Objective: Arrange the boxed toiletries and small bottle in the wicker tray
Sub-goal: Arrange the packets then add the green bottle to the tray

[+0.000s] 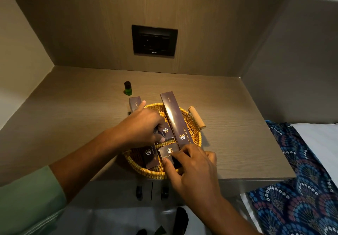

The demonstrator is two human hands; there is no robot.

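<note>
While my left hand (144, 126) pinches a small box (167, 132) inside the wicker tray (194, 125), the green bottle (128, 88) stands beyond it on the counter (237, 125); my right hand (190, 167) grips another box (168, 152) near the tray's front; the long comb box (173, 117) leans just beyond its fingers.

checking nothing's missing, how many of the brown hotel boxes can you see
5: long comb box along the tray's right, one at the far-left rim, one under the left hand, two at the front. Hands may hide more.

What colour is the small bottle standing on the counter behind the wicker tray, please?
The small bottle is green with a black cap, seen in the head view.
</note>
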